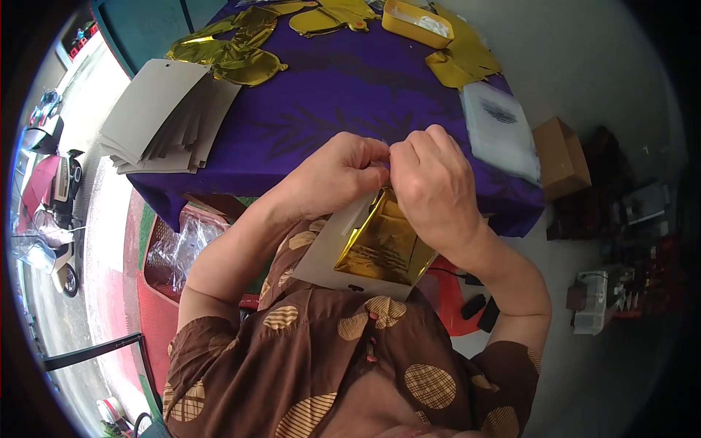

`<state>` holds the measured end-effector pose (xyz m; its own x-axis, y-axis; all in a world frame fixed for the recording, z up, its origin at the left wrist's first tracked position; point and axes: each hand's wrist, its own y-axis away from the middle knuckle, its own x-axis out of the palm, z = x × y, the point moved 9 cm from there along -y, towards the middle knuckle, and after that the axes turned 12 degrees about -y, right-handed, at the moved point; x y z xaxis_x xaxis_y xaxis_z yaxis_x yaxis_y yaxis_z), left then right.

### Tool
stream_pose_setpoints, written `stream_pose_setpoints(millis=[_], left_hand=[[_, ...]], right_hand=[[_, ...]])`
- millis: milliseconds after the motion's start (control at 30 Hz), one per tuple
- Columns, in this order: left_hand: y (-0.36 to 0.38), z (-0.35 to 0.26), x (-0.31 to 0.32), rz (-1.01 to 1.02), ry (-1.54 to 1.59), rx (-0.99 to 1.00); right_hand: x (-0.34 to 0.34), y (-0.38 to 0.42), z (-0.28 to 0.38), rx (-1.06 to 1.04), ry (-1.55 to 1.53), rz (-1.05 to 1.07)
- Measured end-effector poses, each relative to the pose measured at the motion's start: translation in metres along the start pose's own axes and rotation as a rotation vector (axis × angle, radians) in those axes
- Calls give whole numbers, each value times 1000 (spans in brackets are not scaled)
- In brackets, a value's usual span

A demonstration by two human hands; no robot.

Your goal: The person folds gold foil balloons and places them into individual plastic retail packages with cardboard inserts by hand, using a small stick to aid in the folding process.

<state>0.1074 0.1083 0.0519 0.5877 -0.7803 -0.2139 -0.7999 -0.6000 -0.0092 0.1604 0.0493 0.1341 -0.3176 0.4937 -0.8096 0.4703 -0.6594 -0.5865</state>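
My left hand [342,169] and my right hand [432,188] meet over the front edge of the table, both with fingers closed in a pinch. Between them they grip the far end of a clear plastic bag [356,217], and the exact pinch point is hidden by my fingers. Inside the bag lie a folded gold foil balloon [387,244] and a pale grey card [321,261] with a hang hole at its near edge. The bag slopes down from my hands toward my lap.
On the purple tablecloth [321,95] sit a stack of grey cards [157,109], flat gold foil balloons [248,44], a yellow tray [398,23] with white contents and a pile of clear bags [500,131]. A cardboard box [561,157] stands at right, a red chair [157,292] at left.
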Motion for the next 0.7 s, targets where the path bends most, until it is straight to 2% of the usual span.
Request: stream_pose_setpoints(millis=[167,467,533,567,667,700], left_hand=[[5,-6,-2,13,51,-36],[1,-9,-1,-28,-21,40],[1,-15,-1,-78,26,105],[1,-12,0,-55,18,74],[8,-9,-6,-28,47,-14],[12,-9,-12,-51,89,-39]], right_hand=[[-8,-1,-13,54,-209,-23],[-12,-7,-5,1,-91,-38],[-12,-8,-7,5,-138,-55],[-12,-9,-9,8,-162,-65],[-16,-6,-30,141,-311,-151],[-20,2,-56,385,-477,-223]])
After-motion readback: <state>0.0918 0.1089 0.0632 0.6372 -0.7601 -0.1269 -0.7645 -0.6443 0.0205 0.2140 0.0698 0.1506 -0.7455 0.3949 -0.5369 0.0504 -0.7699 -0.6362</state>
